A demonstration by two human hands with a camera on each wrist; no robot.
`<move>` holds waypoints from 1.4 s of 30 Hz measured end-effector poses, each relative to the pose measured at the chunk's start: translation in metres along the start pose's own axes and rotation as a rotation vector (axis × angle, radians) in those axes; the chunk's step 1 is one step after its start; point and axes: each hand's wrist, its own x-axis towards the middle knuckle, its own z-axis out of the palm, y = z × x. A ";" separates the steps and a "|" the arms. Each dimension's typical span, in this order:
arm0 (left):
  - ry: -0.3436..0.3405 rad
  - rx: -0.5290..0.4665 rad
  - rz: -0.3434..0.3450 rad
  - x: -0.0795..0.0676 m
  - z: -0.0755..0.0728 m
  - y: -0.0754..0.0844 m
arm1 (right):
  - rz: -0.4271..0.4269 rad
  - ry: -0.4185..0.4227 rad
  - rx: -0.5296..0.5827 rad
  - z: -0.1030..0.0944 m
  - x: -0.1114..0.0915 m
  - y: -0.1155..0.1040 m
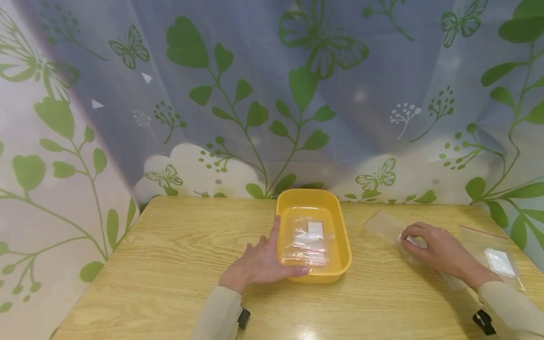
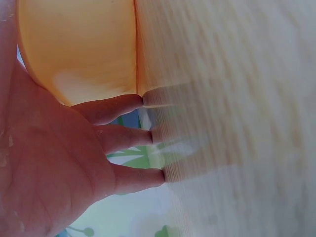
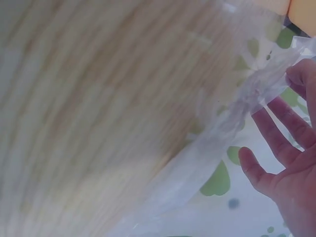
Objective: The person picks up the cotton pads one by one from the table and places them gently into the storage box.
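Note:
My left hand point(image 1: 259, 264) rests against the left side of a yellow plastic tray point(image 1: 346, 248), its thumb lying over the near rim. In the left wrist view, straight fingers of that hand point(image 2: 59, 153) touch the tabletop beside the tray's outer wall point(image 2: 79, 49). Several clear zip bags point(image 1: 308, 243) lie inside the tray, one with a white square. Right of the tray, my right hand point(image 1: 437, 250) pinches a clear plastic zip bag point(image 1: 382, 224) between thumb and index finger. That bag point(image 3: 192, 163) hangs slanted in the right wrist view; its contents are partly hidden.
Another clear zip bag holding a white square point(image 1: 500, 263) lies at the table's right side, beyond my right wrist. The wooden table point(image 1: 182, 245) meets a curtain point(image 1: 255, 156) printed with leaves and butterflies along its back edge.

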 end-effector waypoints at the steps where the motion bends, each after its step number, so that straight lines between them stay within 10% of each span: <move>1: -0.001 -0.002 -0.001 0.000 0.000 0.000 | -0.003 0.001 0.002 0.000 0.001 -0.001; 18: 0.002 0.004 0.002 0.000 0.000 -0.001 | -0.126 0.106 0.036 -0.007 0.019 -0.021; 42: -0.001 0.002 0.008 0.000 0.000 -0.001 | -0.089 0.133 0.052 -0.011 0.033 -0.045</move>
